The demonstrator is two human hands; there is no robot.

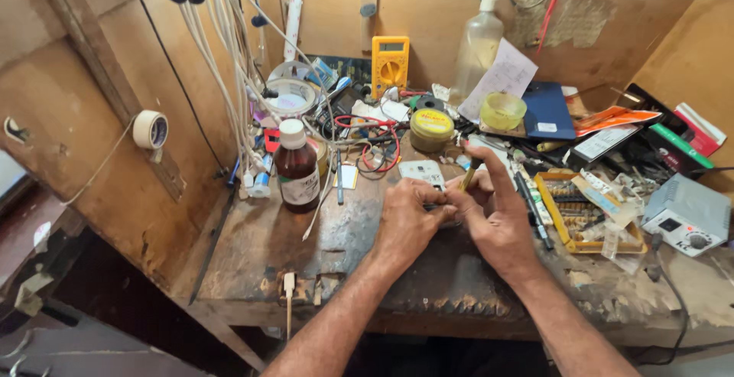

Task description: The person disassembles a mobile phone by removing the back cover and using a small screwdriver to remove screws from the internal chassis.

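A slim yellow-handled tool (469,175) stands up out of the right hand (497,220), its long axis tilted steeply — the upper end leaning away from the person and slightly to the right, the lower end pointing down and toward the left hand (405,220). The right hand's fingers are closed around the lower part of the tool, with the forefinger stretched out above it. The left hand sits just beside the right, touching it, fingers curled together over something small that cannot be made out. Just beyond the left hand's knuckles lies a small white device (422,171), part hidden by the fingers. Both hands rest over a worn wooden workbench (306,247). To the right of the right hand, near it, is a yellow tray of small bits (585,216); further right, a grey control unit (688,216). Well to the left of the left hand stands a brown bottle with a white cap (297,167) — beyond both hands, a round tin with a yellow lid (431,129) and a yellow multimeter (390,63).
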